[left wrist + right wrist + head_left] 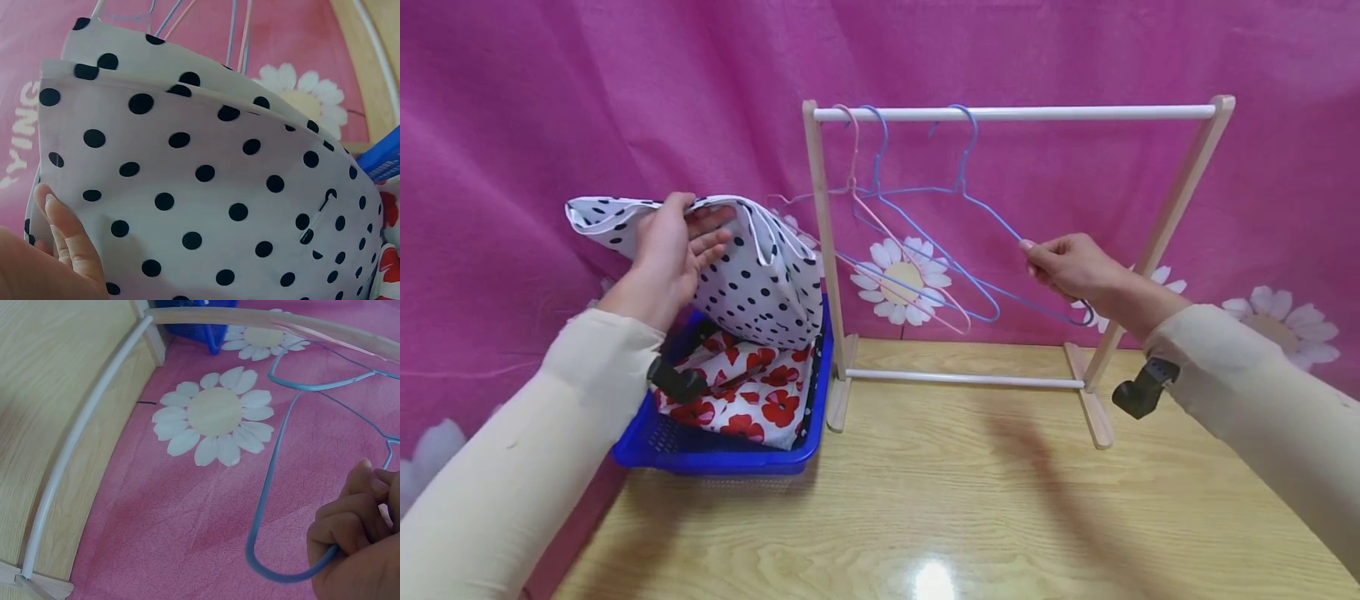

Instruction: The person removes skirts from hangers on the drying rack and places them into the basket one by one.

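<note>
A white cloth with black polka dots [752, 283] hangs folded from my left hand [666, 250], which grips it near its upper edge. In the left wrist view the cloth fills most of the picture, and a few fingers [72, 240] show at its left side. My right hand [1071, 267] pinches the right arm of a blue hanger [992, 212], whose hook sits over the rack's top bar [1075, 112]. The right wrist view shows that hanger's rounded corner [253, 544] beside my curled fingers [344, 519].
Another blue hanger [877, 162] and a pink hanger [853, 150] hang at the rack's left end. Left of the wooden rack post [823, 233] stands a blue basket [722, 460] holding a red-flowered cloth [760, 396]. A pink curtain [700, 83] backs the wooden table [925, 483].
</note>
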A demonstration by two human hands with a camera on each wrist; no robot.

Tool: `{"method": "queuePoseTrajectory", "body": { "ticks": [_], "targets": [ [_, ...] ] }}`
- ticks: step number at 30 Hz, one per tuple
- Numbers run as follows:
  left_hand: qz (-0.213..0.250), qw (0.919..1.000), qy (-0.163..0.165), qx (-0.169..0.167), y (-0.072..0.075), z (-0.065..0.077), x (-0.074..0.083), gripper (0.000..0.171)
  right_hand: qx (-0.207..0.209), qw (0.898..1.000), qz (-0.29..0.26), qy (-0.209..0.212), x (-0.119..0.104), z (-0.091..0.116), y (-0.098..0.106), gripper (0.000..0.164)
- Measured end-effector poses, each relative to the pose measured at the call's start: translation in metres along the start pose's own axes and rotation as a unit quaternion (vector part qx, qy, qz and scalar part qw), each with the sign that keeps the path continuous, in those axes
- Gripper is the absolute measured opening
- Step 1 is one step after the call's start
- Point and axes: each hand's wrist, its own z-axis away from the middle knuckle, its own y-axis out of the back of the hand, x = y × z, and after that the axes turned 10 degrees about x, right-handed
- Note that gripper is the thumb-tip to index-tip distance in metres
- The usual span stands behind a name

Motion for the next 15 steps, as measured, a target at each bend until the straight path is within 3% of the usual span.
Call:
{"method": "queuePoseTrajectory", "body": {
  "ticks": [6, 15],
  "targets": [
    [-0.035, 0.9991, -0.001, -0.022, 0.011, 0.016, -0.007, 0.024, 0.002, 1.0, 0.003, 0.009, -0.003, -0.001, -0.003, 0.047],
    [-0.02, 0.9986, 0.024, -0.043, 0.024, 0.031, -0.018, 0.025, 0.001, 1.0, -0.001, 0.006, -0.004, -0.004, -0.004, 0.049]
  ]
}}
